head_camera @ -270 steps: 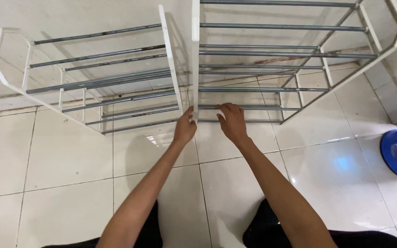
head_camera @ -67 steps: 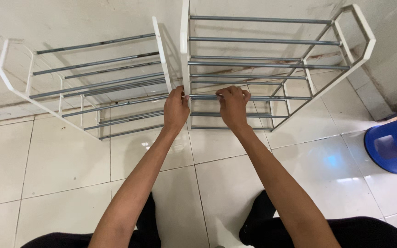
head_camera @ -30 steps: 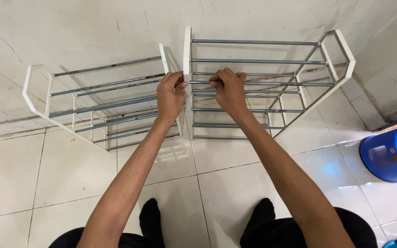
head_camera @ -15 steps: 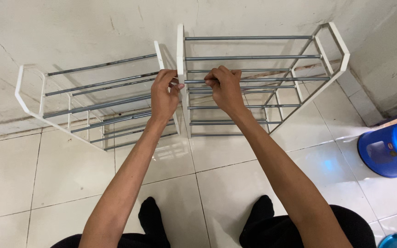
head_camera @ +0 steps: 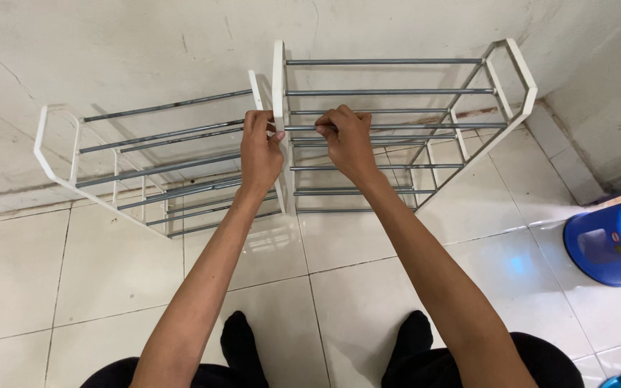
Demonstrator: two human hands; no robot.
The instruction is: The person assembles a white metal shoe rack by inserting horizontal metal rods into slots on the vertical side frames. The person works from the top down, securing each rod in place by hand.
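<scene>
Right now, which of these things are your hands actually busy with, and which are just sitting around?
In hand:
- right rack, white frame with metal rods
- its metal rod, gripped by the right hand
- its white side post, which the left hand touches

Just sitting around:
- left rack, beside it
- blue container on the tiled floor

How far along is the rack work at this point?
Done: both white racks, left rack and right rack, stand with rods fitted. In hand: left hand grips the right rack's side frame, right hand a metal rod. Left: unclear; nothing visibly missing.
</scene>
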